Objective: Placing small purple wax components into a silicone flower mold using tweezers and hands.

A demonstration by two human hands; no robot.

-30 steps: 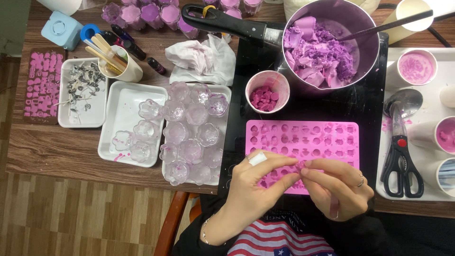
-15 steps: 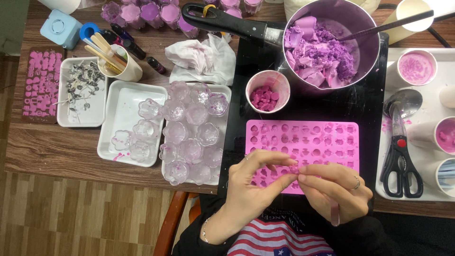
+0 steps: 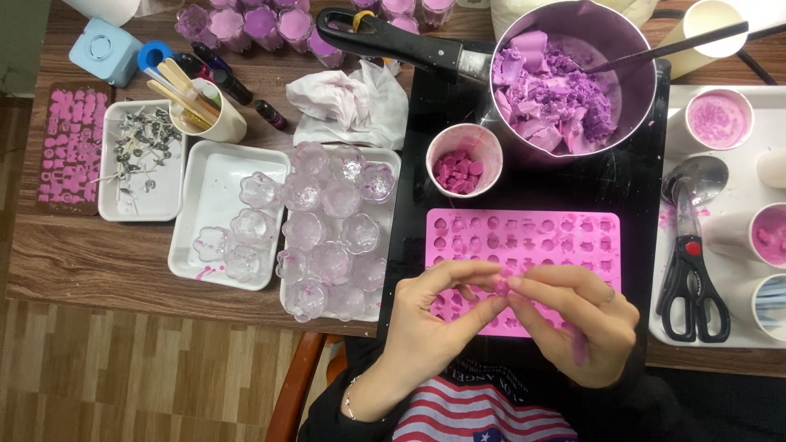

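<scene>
We take this for a home craft table [image 3: 123, 262]: a pot of purple wax [image 3: 565, 82] mid far edge, pink silicone mould [image 3: 524, 237] near edge, wick tray [image 3: 139, 160] at left.

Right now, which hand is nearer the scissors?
Right. The right hand is just left of the scissors, over the pink mould; the left hand lies farther left.

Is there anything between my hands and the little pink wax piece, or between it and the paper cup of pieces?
Nothing visible: both hands already pinch the wax piece over the pink mould; only open mould lies before the cup.
</scene>
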